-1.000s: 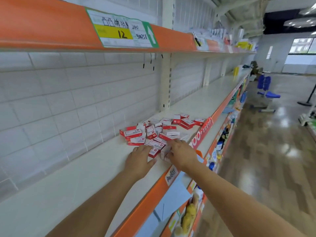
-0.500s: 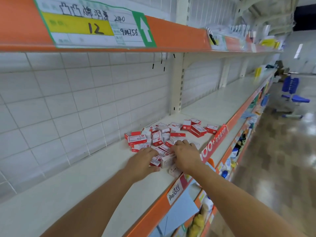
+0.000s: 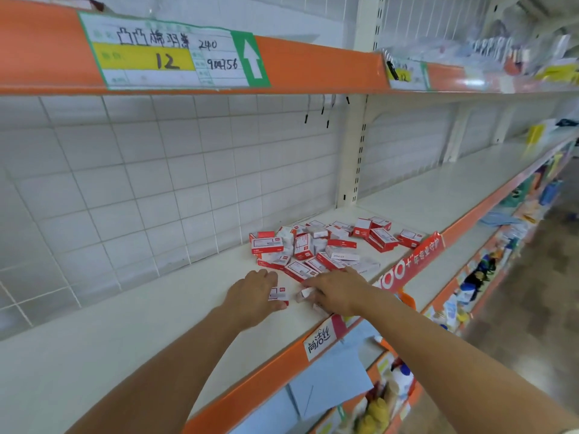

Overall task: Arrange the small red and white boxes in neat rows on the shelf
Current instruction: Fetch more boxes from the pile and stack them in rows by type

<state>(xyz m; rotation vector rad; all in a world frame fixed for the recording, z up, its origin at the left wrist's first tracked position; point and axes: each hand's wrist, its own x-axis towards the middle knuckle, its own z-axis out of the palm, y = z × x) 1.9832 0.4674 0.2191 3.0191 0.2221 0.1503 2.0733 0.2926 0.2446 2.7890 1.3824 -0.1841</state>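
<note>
Two boxes are pulled out of the pile (image 3: 326,245) so far, both near the shelf (image 3: 131,333) front edge. Left hand (image 3: 255,296) has its fingers curled round one box (image 3: 278,294), which lies flat on the shelf; right hand (image 3: 336,292) fingers are curled down over another box (image 3: 305,292), grip partly hidden. The rest sit jumbled, just beyond the hands. I'd set these two side by side, long edges touching, red ends facing the same way, square to the orange lip (image 3: 266,371). Start the row at the left and feed from the pile's near edge.
</note>
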